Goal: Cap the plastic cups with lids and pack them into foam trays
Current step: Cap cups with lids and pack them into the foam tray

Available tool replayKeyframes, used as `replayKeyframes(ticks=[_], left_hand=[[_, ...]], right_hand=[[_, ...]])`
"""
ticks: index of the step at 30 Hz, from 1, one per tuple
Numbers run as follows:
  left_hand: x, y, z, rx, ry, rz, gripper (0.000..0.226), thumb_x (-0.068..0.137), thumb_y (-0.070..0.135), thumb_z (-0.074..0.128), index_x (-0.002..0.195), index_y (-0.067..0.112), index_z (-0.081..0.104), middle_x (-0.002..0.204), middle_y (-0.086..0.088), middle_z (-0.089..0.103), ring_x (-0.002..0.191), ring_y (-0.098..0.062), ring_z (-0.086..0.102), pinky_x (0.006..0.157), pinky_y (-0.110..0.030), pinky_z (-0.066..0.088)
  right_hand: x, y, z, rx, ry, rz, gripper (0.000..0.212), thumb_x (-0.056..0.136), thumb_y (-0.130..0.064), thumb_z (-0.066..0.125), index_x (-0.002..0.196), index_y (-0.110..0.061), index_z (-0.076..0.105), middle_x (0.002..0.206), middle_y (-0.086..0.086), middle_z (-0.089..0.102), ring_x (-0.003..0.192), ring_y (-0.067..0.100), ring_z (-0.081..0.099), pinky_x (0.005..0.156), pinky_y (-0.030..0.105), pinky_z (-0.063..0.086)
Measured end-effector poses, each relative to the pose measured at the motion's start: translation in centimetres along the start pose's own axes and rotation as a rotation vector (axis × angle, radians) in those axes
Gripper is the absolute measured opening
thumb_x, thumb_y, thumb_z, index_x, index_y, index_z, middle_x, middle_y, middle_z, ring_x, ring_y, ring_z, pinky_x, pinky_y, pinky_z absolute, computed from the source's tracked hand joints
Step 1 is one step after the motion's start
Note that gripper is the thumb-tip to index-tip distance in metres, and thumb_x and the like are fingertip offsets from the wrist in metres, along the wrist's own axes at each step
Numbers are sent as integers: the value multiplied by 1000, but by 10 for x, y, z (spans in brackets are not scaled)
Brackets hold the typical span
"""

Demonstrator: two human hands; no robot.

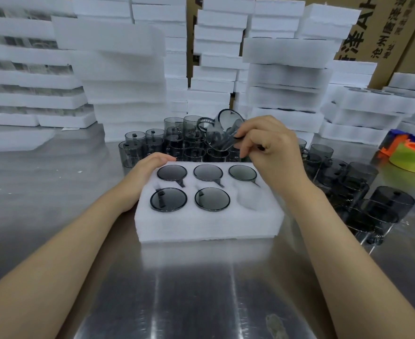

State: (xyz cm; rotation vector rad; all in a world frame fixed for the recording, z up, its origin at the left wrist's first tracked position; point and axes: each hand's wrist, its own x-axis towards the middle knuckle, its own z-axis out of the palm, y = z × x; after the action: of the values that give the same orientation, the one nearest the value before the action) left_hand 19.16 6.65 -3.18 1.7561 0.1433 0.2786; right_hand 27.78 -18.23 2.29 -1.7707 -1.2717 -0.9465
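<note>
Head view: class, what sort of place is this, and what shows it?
Probably a factory or warehouse packing bench: tall stacks of white foam trays, printed cardboard cartons behind them, and many identical grey plastic cups on a steel table.

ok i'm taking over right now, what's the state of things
Left hand holds the tray at its far left corner.
Right hand holds a cup tilted above the tray's far right. I cannot tell whether its lid is on.
Done: five capped cups sit in the tray.
Left: the near right pocket is empty, and the held cup probably goes there. Loose cups wait behind and to the right of the tray.
</note>
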Motion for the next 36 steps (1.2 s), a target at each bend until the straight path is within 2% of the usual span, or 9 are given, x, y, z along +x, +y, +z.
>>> replayKeyframes(ticks=[2, 4, 8, 12, 14, 17, 24, 33, 36], left_hand=[[1, -3, -1, -24, 4, 42, 39, 59, 50, 65, 92, 31, 70, 118, -6, 63, 115, -27, 56, 107, -48, 39], [5, -11, -3, -53, 29, 41, 23, 72, 40, 58, 86, 34, 75, 111, -3, 67, 106, -23, 61, 105, -48, 41], [8, -15, -4, -69, 37, 47, 24, 76, 35, 54, 84, 35, 76, 108, -2, 68, 107, -24, 61, 100, -42, 44], [6, -14, -2, -79, 39, 45, 24, 76, 35, 54, 84, 34, 76, 109, -4, 67, 103, -22, 62, 99, -43, 43], [5, -12, -1, -71, 43, 39, 24, 75, 34, 53, 83, 34, 76, 109, -5, 66, 101, -21, 62, 99, -44, 43], [5, -12, 0, -78, 38, 39, 24, 74, 34, 53, 83, 34, 76, 110, -5, 66, 102, -22, 62, 100, -45, 42], [7, -15, -2, -47, 27, 57, 25, 74, 37, 53, 85, 36, 75, 112, -5, 65, 109, -25, 60, 106, -51, 39], [12, -23, -8, -65, -8, 61, 32, 64, 50, 67, 92, 36, 74, 109, 0, 67, 107, -23, 61, 105, -50, 41], [12, -28, -10, -64, -19, 63, 50, 58, 64, 72, 100, 36, 72, 111, 4, 69, 112, -22, 60, 104, -50, 42]], right_hand=[[-1, -5, 0, 196, -30, 210, 33, 73, 20, 57, 62, -10, 67, 91, -5, 61, 87, 16, 62, 74, 37, 53], [1, -9, -3, 408, -45, 398, 34, 80, 14, 56, 70, -15, 68, 89, -12, 61, 80, 5, 62, 70, 22, 49], [7, -4, -17, 633, -102, 608, 23, 88, -3, 63, 87, -25, 68, 79, -10, 68, 69, 5, 64, 62, 14, 44], [8, 0, -28, 680, -199, 582, 18, 79, -13, 76, 87, -29, 72, 80, -9, 72, 71, 4, 65, 59, 12, 45], [8, 0, -31, 702, -253, 555, 17, 73, -16, 81, 84, -26, 75, 79, -6, 73, 74, 4, 68, 63, 11, 49], [7, 3, -36, 677, -390, 575, 26, 61, -29, 84, 86, -27, 77, 79, -1, 74, 78, 11, 69, 75, 18, 53], [5, 2, -53, 631, -705, 598, 40, 54, -38, 84, 92, -33, 77, 82, -4, 74, 79, 4, 67, 78, 16, 51], [8, -8, -58, 526, -869, 610, 46, 48, -43, 84, 92, -34, 78, 73, -8, 69, 69, -1, 60, 69, 6, 44], [8, -9, -56, 522, -885, 606, 46, 48, -42, 84, 93, -33, 77, 74, -7, 69, 70, 0, 60, 68, 8, 45]])
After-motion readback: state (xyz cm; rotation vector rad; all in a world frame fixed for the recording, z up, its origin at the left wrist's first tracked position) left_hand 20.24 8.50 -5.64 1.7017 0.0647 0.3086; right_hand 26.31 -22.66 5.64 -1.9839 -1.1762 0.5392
